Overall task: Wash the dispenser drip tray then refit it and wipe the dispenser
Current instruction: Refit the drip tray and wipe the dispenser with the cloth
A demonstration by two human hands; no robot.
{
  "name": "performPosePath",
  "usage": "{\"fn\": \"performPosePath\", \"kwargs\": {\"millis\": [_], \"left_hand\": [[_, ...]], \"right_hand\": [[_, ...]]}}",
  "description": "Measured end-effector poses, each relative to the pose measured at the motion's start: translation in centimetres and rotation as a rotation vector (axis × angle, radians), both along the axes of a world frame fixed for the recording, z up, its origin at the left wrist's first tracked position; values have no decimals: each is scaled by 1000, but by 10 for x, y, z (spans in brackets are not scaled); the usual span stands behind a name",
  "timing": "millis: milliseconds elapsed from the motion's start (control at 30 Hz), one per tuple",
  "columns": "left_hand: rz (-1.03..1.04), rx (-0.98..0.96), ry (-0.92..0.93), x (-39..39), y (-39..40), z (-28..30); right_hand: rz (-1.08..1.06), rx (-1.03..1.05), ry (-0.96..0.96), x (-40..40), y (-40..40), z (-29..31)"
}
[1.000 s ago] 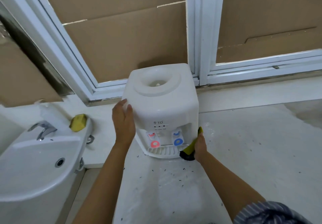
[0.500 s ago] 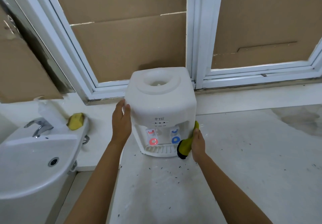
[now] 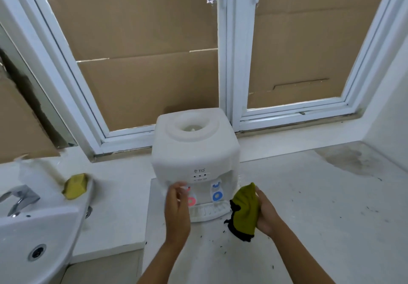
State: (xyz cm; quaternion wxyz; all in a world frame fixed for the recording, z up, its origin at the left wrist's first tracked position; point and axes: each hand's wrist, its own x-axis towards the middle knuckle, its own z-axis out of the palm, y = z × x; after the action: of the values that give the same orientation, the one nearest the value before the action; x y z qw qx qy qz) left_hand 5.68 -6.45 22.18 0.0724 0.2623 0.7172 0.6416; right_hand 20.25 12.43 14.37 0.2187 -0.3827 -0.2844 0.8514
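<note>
A white tabletop water dispenser [image 3: 194, 151] stands on the pale counter below the window. Its slotted white drip tray [image 3: 208, 212] sits fitted at its foot, under the red tap [image 3: 191, 201] and the blue tap [image 3: 217, 195]. My right hand [image 3: 266, 214] grips a yellow-green cloth with a black edge [image 3: 245, 210], held just right of the tray and off the dispenser. My left hand [image 3: 176, 204] hovers blurred in front of the dispenser's lower left front, fingers relaxed, partly covering the red tap.
A white basin [image 3: 33, 235] with a chrome tap [image 3: 18, 197] is at the lower left, a yellow sponge [image 3: 75, 185] on its rim. Cardboard fills the white window frames behind. The counter [image 3: 309, 206] carries dark specks and a stain at far right.
My left hand let go of the dispenser's left side and came down in front of it. My right hand drew the cloth away from the dispenser's right lower corner.
</note>
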Motion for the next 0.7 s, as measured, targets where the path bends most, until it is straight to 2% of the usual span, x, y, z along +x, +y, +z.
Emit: {"fn": "performPosePath", "kwargs": {"millis": [133,267,333,400,500,567,700], "left_hand": [[-332,-205,-258,16,9,-23],[-487,-376,-726,27,32,-30],[-572,-413,-835,30,48,-32],[-693,-387,-850,35,63,-35],[-822,-233,-866,45,88,-46],[-818,-137,-877,50,106,-55],[-754,-130,-762,57,135,-69]], "right_hand": [[76,73,1,16,-16,28],[65,107,5,29,-26,49],[79,119,11,34,-27,56],[94,120,16,37,-26,59],[86,106,16,41,-16,60],[87,145,-9,47,-5,56],[105,274,-115,62,27,48]]}}
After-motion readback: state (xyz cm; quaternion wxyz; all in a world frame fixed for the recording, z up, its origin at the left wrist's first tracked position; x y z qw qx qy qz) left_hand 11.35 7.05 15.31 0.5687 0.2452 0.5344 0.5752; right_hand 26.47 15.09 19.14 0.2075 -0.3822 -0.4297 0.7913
